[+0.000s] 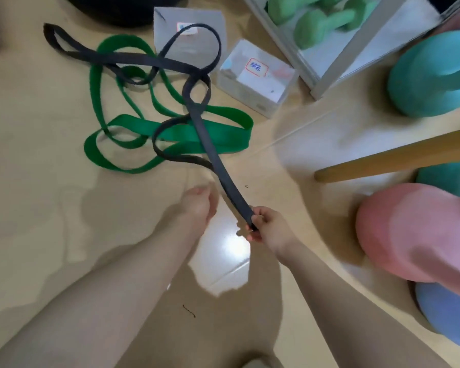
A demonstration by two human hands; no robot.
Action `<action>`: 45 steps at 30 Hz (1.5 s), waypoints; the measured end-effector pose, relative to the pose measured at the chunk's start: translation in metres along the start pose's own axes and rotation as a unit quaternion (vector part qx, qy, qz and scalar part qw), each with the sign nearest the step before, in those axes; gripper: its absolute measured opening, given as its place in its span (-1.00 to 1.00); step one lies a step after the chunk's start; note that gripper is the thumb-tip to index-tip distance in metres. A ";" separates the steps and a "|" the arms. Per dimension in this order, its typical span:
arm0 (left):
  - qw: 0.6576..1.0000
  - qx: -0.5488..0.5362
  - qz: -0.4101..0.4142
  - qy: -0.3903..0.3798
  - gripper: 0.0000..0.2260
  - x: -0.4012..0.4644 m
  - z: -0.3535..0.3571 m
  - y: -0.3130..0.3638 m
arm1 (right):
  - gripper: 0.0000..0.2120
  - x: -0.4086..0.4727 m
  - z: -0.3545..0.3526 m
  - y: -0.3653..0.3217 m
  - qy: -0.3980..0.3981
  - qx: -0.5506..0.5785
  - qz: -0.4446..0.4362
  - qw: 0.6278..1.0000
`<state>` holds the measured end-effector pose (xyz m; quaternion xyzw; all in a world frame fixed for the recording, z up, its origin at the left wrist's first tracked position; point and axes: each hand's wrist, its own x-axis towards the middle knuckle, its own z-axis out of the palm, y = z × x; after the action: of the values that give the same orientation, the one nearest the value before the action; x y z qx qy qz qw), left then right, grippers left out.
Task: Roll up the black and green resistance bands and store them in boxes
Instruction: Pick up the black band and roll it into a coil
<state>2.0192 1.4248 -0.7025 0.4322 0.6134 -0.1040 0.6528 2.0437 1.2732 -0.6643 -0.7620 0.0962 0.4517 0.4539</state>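
While both bare forearms reach forward over the glossy beige floor [37, 181], the right hand [270, 229] pinches one end of the black resistance band [197, 112] between thumb and fingers, lifting it so the strap runs up and away in a taut line. Just beside it, the left hand [201, 205] is loosely curled and holds nothing. Farther out, the black band loops and crosses over the green resistance band [202, 136], which lies in slack coils flat on the floor. Beyond the tangle sit two small boxes: a nearer box [255, 81] with a red-bordered label, and a farther box [189, 35] partly overlaid by a loop of the black band. To the right stand pink [409, 232] and teal [433, 75] kettlebells, with a wooden leg [396, 158] slanting between them.
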 end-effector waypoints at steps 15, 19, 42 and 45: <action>0.989 0.009 0.072 -0.126 -0.83 -0.051 -0.004 -0.047 | -0.70 -0.027 0.016 0.034 -0.068 -0.069 -0.102 0.990; 0.983 0.063 0.078 -0.152 -0.87 -0.057 -0.009 -0.048 | -0.77 -0.031 0.015 0.033 -0.085 -0.118 -0.114 0.983; 0.820 0.420 0.379 -0.089 -0.77 -0.072 -0.159 0.022 | -0.81 0.007 0.089 -0.056 -0.096 -0.441 -0.344 0.823; 0.836 0.364 0.404 -0.075 -0.80 -0.084 -0.157 0.037 | -0.84 -0.011 0.080 -0.055 -0.124 -0.249 -0.240 0.930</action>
<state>1.9130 1.5223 -0.5919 0.8390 0.2515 -0.0792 0.4759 2.0202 1.3638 -0.6373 -0.7890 -0.2622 0.4292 0.3529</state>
